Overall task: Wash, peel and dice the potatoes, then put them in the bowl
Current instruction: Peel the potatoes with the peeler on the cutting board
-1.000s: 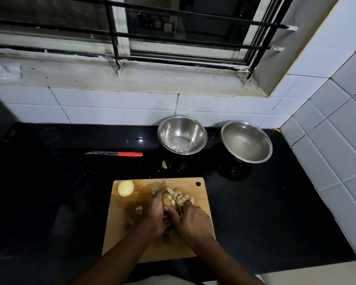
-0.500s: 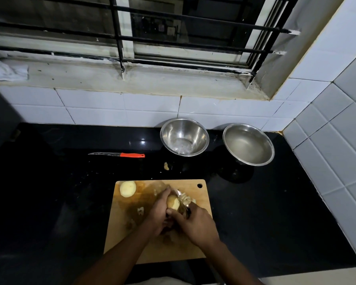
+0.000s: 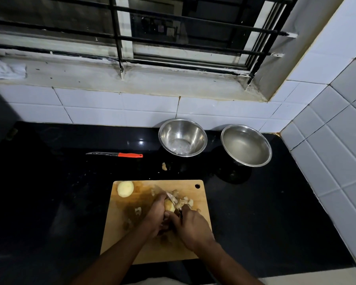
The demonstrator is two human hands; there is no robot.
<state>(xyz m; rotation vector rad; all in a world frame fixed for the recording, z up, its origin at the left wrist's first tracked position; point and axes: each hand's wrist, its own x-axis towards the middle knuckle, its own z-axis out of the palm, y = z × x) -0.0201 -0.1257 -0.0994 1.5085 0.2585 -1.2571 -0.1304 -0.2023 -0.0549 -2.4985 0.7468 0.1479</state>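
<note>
A wooden cutting board lies at the counter's near edge. Over its middle, my left hand holds a partly peeled potato. My right hand grips a dark-handled tool against the potato; a thin blade or peel strip pokes out beyond my fingers. A heap of peels lies just past my hands. One peeled potato rests at the board's far left corner. Two steel bowls stand by the tiled wall: the left bowl and the right bowl, which seems to hold water.
An orange-handled knife lies on the black counter left of the bowls. A small potato scrap sits between board and bowls. Tiled walls close the back and right; a barred window sits above.
The potato has turned a little in my left hand and my right hand has shifted slightly toward me along it. The view has tilted slightly; nothing else moved.
</note>
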